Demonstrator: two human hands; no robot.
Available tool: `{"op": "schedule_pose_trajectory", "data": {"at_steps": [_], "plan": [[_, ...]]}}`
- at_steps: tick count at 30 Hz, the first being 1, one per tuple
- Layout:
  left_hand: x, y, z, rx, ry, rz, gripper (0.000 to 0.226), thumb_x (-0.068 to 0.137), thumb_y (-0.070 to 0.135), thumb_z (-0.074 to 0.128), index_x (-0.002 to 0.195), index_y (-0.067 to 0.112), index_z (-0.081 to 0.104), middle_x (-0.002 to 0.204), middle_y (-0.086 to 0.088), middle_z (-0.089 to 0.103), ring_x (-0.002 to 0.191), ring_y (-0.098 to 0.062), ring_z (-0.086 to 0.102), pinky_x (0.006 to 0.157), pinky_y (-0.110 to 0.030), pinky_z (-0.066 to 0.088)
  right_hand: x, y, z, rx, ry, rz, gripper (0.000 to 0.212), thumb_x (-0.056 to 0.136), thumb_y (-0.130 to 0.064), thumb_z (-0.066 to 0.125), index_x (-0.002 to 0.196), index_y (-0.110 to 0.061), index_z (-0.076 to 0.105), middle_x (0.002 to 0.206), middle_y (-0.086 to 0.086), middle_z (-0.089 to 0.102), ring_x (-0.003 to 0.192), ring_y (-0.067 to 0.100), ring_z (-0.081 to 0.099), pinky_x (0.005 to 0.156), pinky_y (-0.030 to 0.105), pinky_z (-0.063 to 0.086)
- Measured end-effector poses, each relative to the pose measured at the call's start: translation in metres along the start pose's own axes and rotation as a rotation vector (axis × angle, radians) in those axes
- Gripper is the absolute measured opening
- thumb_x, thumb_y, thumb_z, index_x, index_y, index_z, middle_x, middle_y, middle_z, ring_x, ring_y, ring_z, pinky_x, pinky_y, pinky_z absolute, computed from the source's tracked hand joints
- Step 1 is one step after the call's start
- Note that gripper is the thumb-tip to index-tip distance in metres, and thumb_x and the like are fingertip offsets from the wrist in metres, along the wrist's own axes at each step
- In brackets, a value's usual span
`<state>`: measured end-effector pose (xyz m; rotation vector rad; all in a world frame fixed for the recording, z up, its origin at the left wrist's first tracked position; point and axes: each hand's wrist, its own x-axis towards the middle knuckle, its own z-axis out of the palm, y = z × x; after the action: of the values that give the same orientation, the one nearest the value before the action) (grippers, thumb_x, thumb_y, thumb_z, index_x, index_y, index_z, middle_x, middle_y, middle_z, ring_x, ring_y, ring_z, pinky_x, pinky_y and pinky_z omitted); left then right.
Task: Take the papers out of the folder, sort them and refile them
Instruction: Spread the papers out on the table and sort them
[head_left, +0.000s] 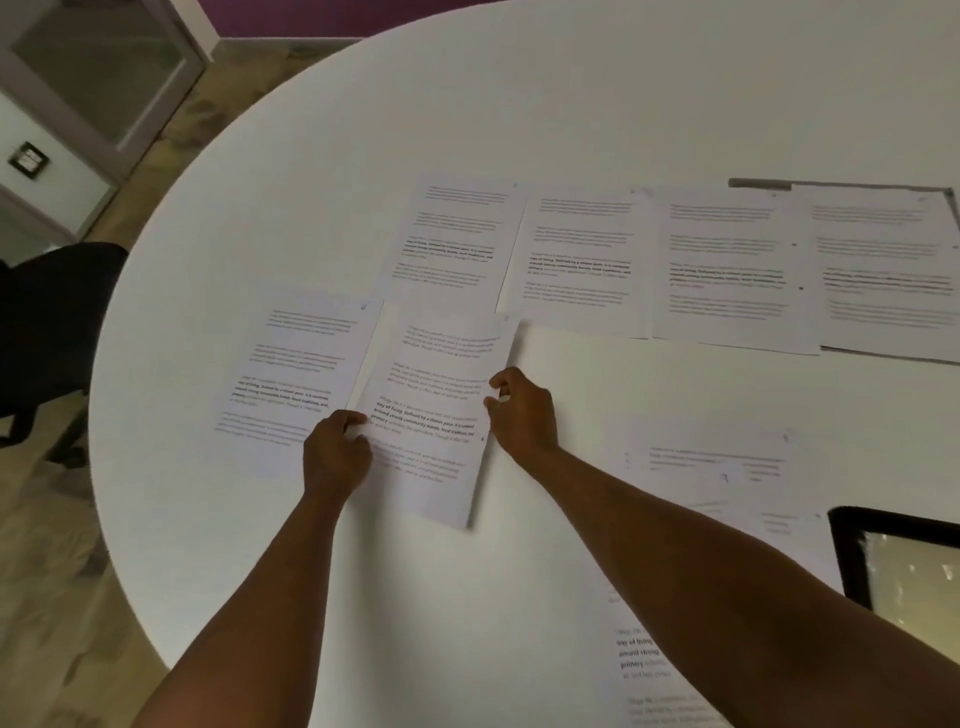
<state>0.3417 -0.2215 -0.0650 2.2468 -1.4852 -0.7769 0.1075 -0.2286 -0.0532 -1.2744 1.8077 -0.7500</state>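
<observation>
A round white table (519, 104) fills the view, with patterned floor, a dark chair (47, 322) and a glazed door at the far left. Nearest, at the lower right, loose printed sheets (644, 665) lie partly under the right forearm, beside a dark-framed tablet (893, 561). Mid-table, one printed sheet (431, 415) is held at both side edges: the left hand (335, 452) is curled with fingertips pinching its left edge, the right hand (522, 410) is pinching its right edge, fingers bent, neither hand flat. This sheet is tilted and overlaps the right margin of a neighbouring sheet (296, 374) marked 6. The step appears to be placement in sequence; it is best done by squaring the sheet beside its neighbour, lowered flat, with the handwritten corner numbers kept uncovered. Farther off, a row of four sheets (675, 260) is laid side by side, the rightmost resting on what is judged to be the folder (763, 183), well apart from both hands.
</observation>
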Motion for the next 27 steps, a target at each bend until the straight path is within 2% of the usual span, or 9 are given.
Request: {"op": "schedule_pose_trajectory", "data": {"at_steps": [2,4,6,10,15,18,20,25,27], "plan": [[0.004,-0.007,0.007,0.077,0.008,0.007,0.029,0.083,0.009,0.064,0.112,0.012,0.064,0.116,-0.015,0.060,0.106,-0.033,0.057,0.087,-0.034,0.044,0.004,0.004,0.005,-0.066,-0.060,-0.004,0.031,0.089,-0.015,0.068,0.116,-0.007,0.057,0.095,0.006,0.059,0.074,0.014,0.061,0.064,0.013,0.046],[0.004,-0.012,0.014,0.163,0.036,0.049,0.032,0.081,0.016,0.070,0.112,0.013,0.065,0.117,-0.016,0.056,0.112,-0.036,0.051,0.089,-0.041,0.044,0.006,0.009,0.010,-0.337,-0.054,-0.040,0.043,0.089,-0.031,0.067,0.125,-0.013,0.053,0.117,0.009,0.053,0.103,0.021,0.057,0.083,0.025,0.049],[0.002,-0.016,0.019,0.207,0.083,0.076,0.036,0.079,0.020,0.072,0.113,0.012,0.065,0.121,-0.016,0.054,0.116,-0.038,0.048,0.091,-0.046,0.044,0.003,0.013,0.015,-0.640,-0.015,-0.142,0.053,0.090,-0.048,0.060,0.131,-0.017,0.048,0.133,0.011,0.043,0.119,0.025,0.044,0.095,0.035,0.044],[0.000,-0.026,0.021,0.274,0.214,0.143,0.050,0.072,0.031,0.061,0.117,0.010,0.060,0.129,-0.019,0.051,0.118,-0.040,0.047,0.093,-0.051,0.044,-0.002,0.024,0.026,-0.673,-0.185,-0.305,0.066,0.091,-0.056,0.051,0.142,-0.016,0.039,0.157,0.010,0.022,0.144,0.029,0.022,0.115,0.043,0.022],[0.004,-0.034,0.019,0.238,0.200,0.104,0.046,0.077,0.026,0.060,0.116,0.004,0.054,0.118,-0.017,0.055,0.109,-0.037,0.052,0.085,-0.048,0.046,-0.006,0.030,0.037,-0.676,-0.261,-0.352,0.074,0.091,-0.057,0.050,0.149,-0.016,0.027,0.161,0.010,0.011,0.148,0.028,0.009,0.119,0.041,0.011],[0.009,-0.042,0.015,0.228,0.206,0.116,0.032,0.073,0.031,0.051,0.095,0.008,0.049,0.100,-0.011,0.052,0.094,-0.035,0.051,0.072,-0.043,0.047,-0.005,0.024,0.045,-0.679,-0.261,-0.367,0.075,0.092,-0.057,0.050,0.149,-0.016,0.026,0.161,0.011,0.011,0.148,0.028,0.009,0.119,0.041,0.011],[0.013,-0.049,0.012,0.219,0.197,0.109,0.023,0.075,0.026,0.054,0.087,0.009,0.045,0.096,-0.010,0.050,0.091,-0.035,0.050,0.070,-0.041,0.045,-0.005,0.020,0.051,-0.694,-0.267,-0.374,0.076,0.091,-0.058,0.050,0.149,-0.015,0.026,0.161,0.011,0.011,0.148,0.029,0.009,0.119,0.041,0.011],[0.022,-0.055,0.006,0.218,0.193,0.037,0.032,0.082,0.012,0.060,0.110,-0.003,0.052,0.124,-0.020,0.050,0.115,-0.039,0.046,0.089,-0.047,0.043,-0.004,0.010,0.068,-0.705,-0.253,-0.393,0.076,0.089,-0.058,0.053,0.147,-0.013,0.029,0.159,0.014,0.016,0.147,0.031,0.014,0.119,0.042,0.013],[0.029,-0.061,0.003,0.220,0.180,0.026,0.036,0.083,0.013,0.060,0.113,-0.004,0.052,0.127,-0.021,0.050,0.117,-0.041,0.046,0.092,-0.048,0.043,-0.003,0.006,0.074,-0.720,-0.242,-0.400,0.076,0.089,-0.058,0.053,0.146,-0.013,0.030,0.159,0.014,0.017,0.146,0.031,0.016,0.119,0.042,0.013]]}}
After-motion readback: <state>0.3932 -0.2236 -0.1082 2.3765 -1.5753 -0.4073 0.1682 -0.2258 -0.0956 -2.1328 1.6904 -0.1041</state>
